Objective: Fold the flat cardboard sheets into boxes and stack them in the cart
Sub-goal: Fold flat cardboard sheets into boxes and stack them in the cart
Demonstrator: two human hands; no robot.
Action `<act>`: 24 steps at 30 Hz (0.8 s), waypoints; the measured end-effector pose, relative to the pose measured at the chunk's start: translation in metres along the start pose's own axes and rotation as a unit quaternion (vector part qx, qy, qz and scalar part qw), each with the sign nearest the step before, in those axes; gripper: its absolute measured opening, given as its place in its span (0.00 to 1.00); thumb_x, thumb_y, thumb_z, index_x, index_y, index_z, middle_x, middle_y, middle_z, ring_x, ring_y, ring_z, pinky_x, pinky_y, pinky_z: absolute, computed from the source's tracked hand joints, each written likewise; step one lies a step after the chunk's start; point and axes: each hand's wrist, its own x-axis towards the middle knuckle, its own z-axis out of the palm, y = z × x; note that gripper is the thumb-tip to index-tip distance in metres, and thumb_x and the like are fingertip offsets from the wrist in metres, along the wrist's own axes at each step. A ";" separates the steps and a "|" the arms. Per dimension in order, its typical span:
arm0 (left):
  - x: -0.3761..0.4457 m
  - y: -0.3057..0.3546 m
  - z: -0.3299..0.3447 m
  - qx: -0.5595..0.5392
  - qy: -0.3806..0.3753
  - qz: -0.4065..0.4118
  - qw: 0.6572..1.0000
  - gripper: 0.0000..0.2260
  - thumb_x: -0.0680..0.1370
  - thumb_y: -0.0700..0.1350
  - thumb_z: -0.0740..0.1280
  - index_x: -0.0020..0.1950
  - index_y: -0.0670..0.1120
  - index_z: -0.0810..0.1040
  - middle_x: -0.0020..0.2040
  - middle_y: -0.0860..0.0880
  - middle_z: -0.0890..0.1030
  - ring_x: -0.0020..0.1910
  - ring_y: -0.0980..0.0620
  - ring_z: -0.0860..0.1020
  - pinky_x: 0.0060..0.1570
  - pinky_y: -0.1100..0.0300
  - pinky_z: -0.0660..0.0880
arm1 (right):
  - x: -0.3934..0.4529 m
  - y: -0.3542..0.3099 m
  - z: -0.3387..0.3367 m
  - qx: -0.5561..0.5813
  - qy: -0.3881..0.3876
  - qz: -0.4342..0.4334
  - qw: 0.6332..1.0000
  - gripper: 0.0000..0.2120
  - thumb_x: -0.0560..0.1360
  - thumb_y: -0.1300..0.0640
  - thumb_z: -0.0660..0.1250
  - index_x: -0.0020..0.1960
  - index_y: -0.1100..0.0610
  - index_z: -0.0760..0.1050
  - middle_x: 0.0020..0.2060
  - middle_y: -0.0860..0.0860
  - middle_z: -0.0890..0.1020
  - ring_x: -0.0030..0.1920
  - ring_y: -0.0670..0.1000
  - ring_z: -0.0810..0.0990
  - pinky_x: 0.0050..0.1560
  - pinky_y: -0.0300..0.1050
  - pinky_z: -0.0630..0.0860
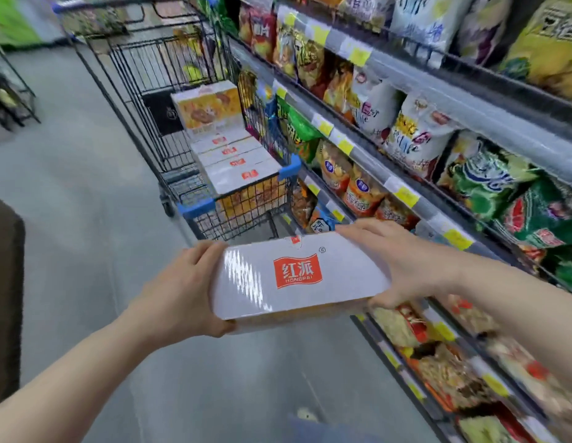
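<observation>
I hold a folded white box (297, 276) with a red logo on top and an orange side, level in front of me. My left hand (182, 289) grips its left end, thumb on top. My right hand (403, 260) grips its right end, fingers spread over the top edge. Ahead stands a wire shopping cart (195, 209) with blue corner guards. Several folded boxes (236, 161) of the same kind lie in a row inside it, and one more box (211, 107) stands upright behind them.
Store shelves (406, 193) packed with snack bags run along the right side, close to the cart and my right arm. Grey floor (86, 193) stretches to the left. A dark object (3, 282) sits at the left edge, and a wire rack (9, 91) stands far left.
</observation>
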 end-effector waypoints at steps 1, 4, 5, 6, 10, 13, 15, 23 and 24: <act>0.010 -0.001 -0.005 0.003 0.000 -0.004 1.000 0.51 0.48 0.67 0.60 0.70 0.51 0.58 0.66 0.54 0.65 0.60 0.52 0.69 0.53 0.57 0.73 | 0.010 0.006 -0.010 -0.004 -0.006 -0.003 1.000 0.53 0.60 0.41 0.70 0.74 0.45 0.40 0.70 0.42 0.52 0.71 0.51 0.52 0.72 0.49 0.57; 0.046 -0.011 -0.020 -0.005 0.007 -0.015 1.000 0.50 0.50 0.66 0.63 0.70 0.51 0.57 0.67 0.54 0.65 0.61 0.53 0.67 0.55 0.61 0.69 | 0.046 0.022 -0.041 -0.004 -0.016 -0.024 1.000 0.52 0.63 0.43 0.71 0.74 0.45 0.39 0.69 0.41 0.52 0.71 0.49 0.51 0.72 0.47 0.56; 0.060 -0.018 -0.025 -0.008 0.010 -0.016 1.000 0.50 0.50 0.66 0.63 0.70 0.51 0.58 0.66 0.54 0.65 0.61 0.54 0.67 0.54 0.63 0.68 | 0.061 0.026 -0.051 -0.003 -0.017 -0.028 0.999 0.51 0.65 0.45 0.71 0.74 0.46 0.38 0.69 0.41 0.51 0.71 0.49 0.50 0.71 0.45 0.54; 0.068 -0.021 -0.028 -0.007 0.011 -0.012 1.000 0.50 0.50 0.67 0.62 0.70 0.51 0.58 0.66 0.54 0.65 0.60 0.54 0.68 0.53 0.64 0.67 | 0.068 0.028 -0.056 -0.002 -0.016 -0.027 1.000 0.50 0.66 0.46 0.71 0.74 0.46 0.38 0.70 0.41 0.51 0.71 0.48 0.51 0.70 0.44 0.54; 0.113 -0.053 -0.045 -0.018 0.005 -0.014 1.000 0.52 0.50 0.68 0.64 0.71 0.51 0.56 0.66 0.55 0.64 0.60 0.56 0.66 0.53 0.66 0.65 | 0.124 0.034 -0.084 -0.017 -0.022 -0.029 0.999 0.53 0.61 0.41 0.70 0.74 0.45 0.39 0.71 0.43 0.50 0.73 0.50 0.49 0.72 0.45 0.52; 0.147 -0.081 -0.059 -0.018 0.002 -0.016 1.000 0.54 0.46 0.69 0.58 0.71 0.53 0.54 0.65 0.57 0.62 0.61 0.57 0.64 0.52 0.67 0.64 | 0.163 0.034 -0.101 -0.007 -0.027 -0.022 0.999 0.51 0.64 0.44 0.71 0.74 0.45 0.39 0.71 0.42 0.50 0.73 0.48 0.49 0.69 0.42 0.54; 0.177 -0.110 -0.071 -0.020 0.002 -0.013 1.000 0.55 0.46 0.70 0.57 0.71 0.53 0.54 0.64 0.58 0.61 0.63 0.57 0.63 0.57 0.63 0.67 | 0.197 0.033 -0.117 -0.003 -0.022 -0.019 1.000 0.49 0.68 0.48 0.70 0.74 0.45 0.38 0.71 0.42 0.50 0.72 0.47 0.49 0.67 0.39 0.55; 0.282 -0.195 -0.122 -0.017 -0.007 0.012 1.000 0.55 0.48 0.70 0.58 0.72 0.51 0.53 0.68 0.55 0.61 0.66 0.55 0.61 0.64 0.62 0.63 | 0.317 0.033 -0.177 0.016 -0.036 0.003 0.999 0.48 0.68 0.47 0.70 0.74 0.45 0.38 0.71 0.41 0.49 0.73 0.47 0.50 0.70 0.44 0.56; 0.292 -0.201 -0.124 -0.014 -0.008 0.014 1.000 0.55 0.48 0.70 0.57 0.72 0.50 0.53 0.69 0.54 0.61 0.66 0.55 0.61 0.65 0.61 0.62 | 0.327 0.033 -0.181 0.014 -0.035 0.007 0.999 0.48 0.68 0.48 0.70 0.74 0.45 0.38 0.72 0.42 0.49 0.72 0.47 0.51 0.69 0.44 0.58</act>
